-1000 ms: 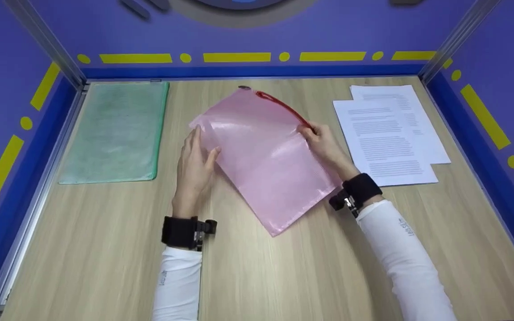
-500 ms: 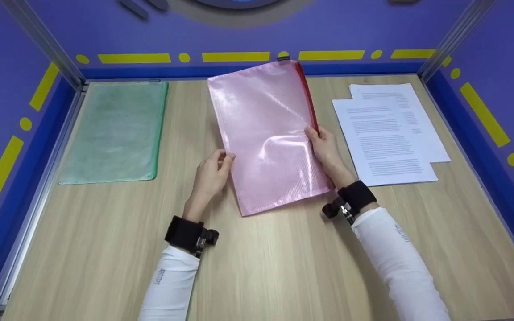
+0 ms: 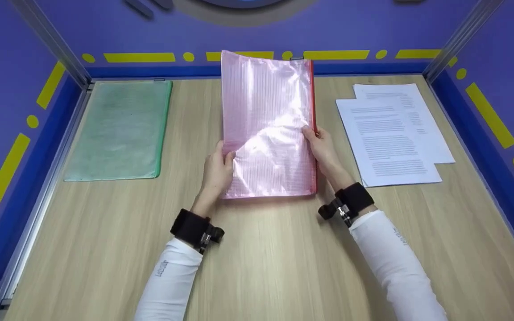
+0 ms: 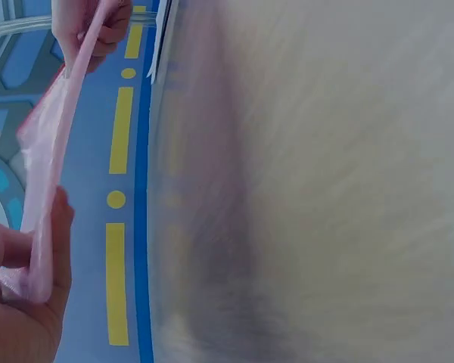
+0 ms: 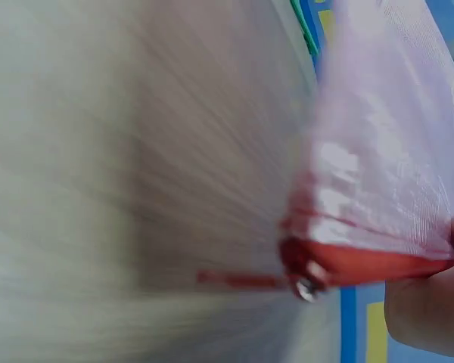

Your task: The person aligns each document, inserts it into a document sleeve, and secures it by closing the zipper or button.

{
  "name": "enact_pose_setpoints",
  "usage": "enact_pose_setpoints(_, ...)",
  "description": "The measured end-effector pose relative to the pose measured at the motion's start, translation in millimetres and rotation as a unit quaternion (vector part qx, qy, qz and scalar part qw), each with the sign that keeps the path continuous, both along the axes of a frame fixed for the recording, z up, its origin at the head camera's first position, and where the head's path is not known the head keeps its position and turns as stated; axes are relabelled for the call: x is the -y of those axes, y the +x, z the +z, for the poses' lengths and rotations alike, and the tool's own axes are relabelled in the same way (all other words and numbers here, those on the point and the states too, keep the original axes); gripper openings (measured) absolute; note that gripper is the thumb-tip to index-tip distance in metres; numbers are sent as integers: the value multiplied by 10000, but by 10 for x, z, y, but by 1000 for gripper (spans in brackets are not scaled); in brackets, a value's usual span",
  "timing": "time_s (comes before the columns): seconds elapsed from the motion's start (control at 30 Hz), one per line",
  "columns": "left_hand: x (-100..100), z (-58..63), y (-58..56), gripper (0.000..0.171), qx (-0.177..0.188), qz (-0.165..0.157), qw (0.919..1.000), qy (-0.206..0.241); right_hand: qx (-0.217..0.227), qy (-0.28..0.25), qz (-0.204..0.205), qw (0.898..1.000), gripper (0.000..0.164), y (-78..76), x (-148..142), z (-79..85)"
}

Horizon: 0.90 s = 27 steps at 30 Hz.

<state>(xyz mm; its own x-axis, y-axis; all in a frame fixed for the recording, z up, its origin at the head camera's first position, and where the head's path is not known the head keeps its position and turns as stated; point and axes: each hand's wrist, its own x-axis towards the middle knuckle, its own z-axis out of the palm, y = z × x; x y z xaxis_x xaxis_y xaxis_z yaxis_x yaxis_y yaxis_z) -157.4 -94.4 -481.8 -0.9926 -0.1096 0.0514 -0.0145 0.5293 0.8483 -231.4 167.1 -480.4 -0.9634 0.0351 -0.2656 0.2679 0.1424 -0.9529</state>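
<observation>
A pink translucent zipper folder [image 3: 266, 107] is held up off the table, tilted toward me, its red zipper edge [image 3: 313, 98] on the right. My left hand [image 3: 218, 174] pinches its left edge between thumb and fingers, as the left wrist view also shows. The right hand [image 3: 326, 154] grips the zipper edge about midway, thumb on the front face. In the right wrist view a metal zipper slider [image 5: 306, 287] with a red pull [image 5: 238, 280] hangs at the folder's lower corner, somewhat blurred. Most fingers of both hands are hidden behind the folder in the head view.
A green zipper folder [image 3: 116, 131] lies flat at the table's left. Two overlapping piles of printed paper [image 3: 391, 142] lie at the right. Blue-purple walls [image 3: 257, 26] with yellow marks close off the back and sides of the wooden table [image 3: 266, 267].
The pink folder has turned from slanting to nearly upright, and is raised, facing me. My left hand has shifted from beside its far left corner to pinching the left edge lower down.
</observation>
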Motion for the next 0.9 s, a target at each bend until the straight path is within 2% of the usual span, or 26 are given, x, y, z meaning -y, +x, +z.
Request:
enact_pose_setpoints(0.1, 26, -13, -13, 26, -85, 168, 9997, 180, 8, 63, 320, 9995, 55, 39, -7, 23)
enact_pose_setpoints(0.2, 65, -24, -24, 24, -54, 277, 9992, 285, 29, 175, 817, 9965, 58, 93, -34, 29)
enact_pose_setpoints(0.3, 109, -37, -30, 30, 190, 236, 9987, 402, 63, 314, 1318, 9908, 65, 141, -61, 21)
enact_pose_setpoints(0.4, 156, -66, -22, 29, 473, 31, 9986, 229, -21, 593, 1638, 9847, 66, 173, -69, -5)
enact_pose_setpoints(0.53, 186, -98, -27, 22, 549, -253, 9979, -240, -138, 1248, 1757, 9764, 60, 187, -87, -26)
enact_pose_setpoints(0.63, 214, -132, -34, 26, 546, -280, 9973, -410, -137, 1667, 1819, 9690, 58, 193, -82, -48)
enact_pose_setpoints(0.73, 245, -158, -35, 34, 640, -297, 9964, -462, -120, 1964, 1840, 9630, 59, 198, -65, -68)
enact_pose_setpoints(0.9, 286, -167, -51, 31, 1019, -376, 9914, -724, -84, 2264, 1879, 9557, 61, 181, -41, -103)
